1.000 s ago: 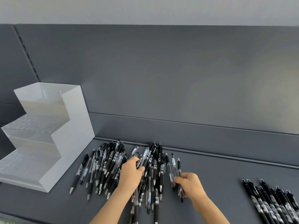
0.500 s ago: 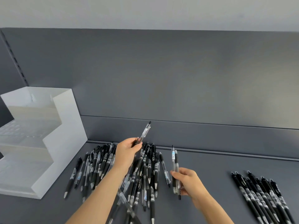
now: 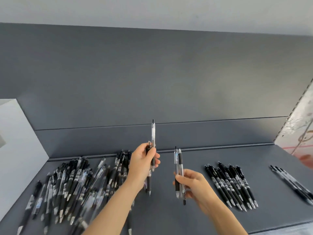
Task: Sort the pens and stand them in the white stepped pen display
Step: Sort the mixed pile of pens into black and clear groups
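Gripping pens (image 3: pixel 153 138): left hand (image 3: pixel 141 165) at heap (image 3: pixel 76 184) edge, right hand (image 3: pixel 194 184) over shelf (image 3: pixel 169 217)

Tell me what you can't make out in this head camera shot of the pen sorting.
Head view only:
- White stepped display: cut off by the left edge; its steps are out of view.
- Unsorted pile: motion blur hides count and types.
- Far-right pens: blurred, cut by the right edge.
- Left hand: fingers cover its raised pens; exact number unclear.
- Right hand: its pen bundle overlaps; labels too small.
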The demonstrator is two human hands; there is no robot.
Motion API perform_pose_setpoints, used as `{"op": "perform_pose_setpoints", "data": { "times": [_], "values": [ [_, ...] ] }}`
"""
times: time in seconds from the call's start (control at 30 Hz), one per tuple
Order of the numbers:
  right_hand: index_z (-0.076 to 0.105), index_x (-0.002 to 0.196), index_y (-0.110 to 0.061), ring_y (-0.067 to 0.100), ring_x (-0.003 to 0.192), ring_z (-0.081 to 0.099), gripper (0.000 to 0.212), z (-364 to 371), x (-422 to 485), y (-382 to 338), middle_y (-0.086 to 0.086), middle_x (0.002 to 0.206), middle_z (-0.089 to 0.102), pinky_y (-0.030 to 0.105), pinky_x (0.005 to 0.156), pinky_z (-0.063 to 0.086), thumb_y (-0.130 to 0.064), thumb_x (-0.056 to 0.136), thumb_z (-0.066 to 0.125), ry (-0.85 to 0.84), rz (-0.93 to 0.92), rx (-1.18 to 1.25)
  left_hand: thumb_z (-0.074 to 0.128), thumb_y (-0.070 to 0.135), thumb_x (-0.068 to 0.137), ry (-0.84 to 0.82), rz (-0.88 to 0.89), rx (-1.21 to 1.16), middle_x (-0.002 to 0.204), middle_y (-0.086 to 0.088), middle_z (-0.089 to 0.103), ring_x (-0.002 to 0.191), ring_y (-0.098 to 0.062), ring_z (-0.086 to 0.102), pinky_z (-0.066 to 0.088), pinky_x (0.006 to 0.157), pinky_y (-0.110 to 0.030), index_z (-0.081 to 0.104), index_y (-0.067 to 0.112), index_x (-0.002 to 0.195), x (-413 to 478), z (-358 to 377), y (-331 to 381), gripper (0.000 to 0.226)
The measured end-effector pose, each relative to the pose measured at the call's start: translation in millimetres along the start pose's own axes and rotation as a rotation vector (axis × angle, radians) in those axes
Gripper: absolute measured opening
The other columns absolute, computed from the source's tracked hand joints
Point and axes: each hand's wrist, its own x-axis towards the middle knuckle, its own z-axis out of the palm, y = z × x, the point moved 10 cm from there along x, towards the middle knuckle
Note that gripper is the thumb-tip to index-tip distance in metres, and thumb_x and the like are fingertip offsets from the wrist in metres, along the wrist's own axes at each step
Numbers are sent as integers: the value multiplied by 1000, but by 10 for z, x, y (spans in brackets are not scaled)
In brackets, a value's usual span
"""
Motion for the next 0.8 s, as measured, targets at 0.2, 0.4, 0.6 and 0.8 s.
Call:
{"op": "perform_pose_setpoints", "data": {
  "times": [0.2,0.4,0.6,0.8],
  "values": [
    [68,85,-9,16,60,59,10,-591,-107,55,4,70,67,29,57,50,-11,89,59,83,0,30,50,11,94,-79,-148,111,70,-6,49,57,-16,57,52,49,-26,54,4,87,-80,621,-341,11],
    [60,80,-9,9,42,46,15,-1324,-196,154,4,62,62,16,38,29,-18,92,57,134,18,17,53,9,90,-207,-209,239,61,-8,44,42,-15,51,39,39,-22,48,6,74,-255,1393,-494,17],
    [52,59,-15,9,43,34,30,-2299,-270,195,4,58,47,20,45,29,-21,85,66,154,12,-16,63,9,82,-210,-193,344,51,-2,41,38,-8,33,24,37,-16,42,11,59,-399,2308,-557,31],
    [50,58,-9,16,46,34,31,-3432,-431,212,12,61,46,24,50,30,-16,83,66,275,7,-118,69,8,76,-259,-138,477,47,2,42,27,-1,37,24,35,-12,40,13,55,-529,3322,-616,36]
  ]
}}
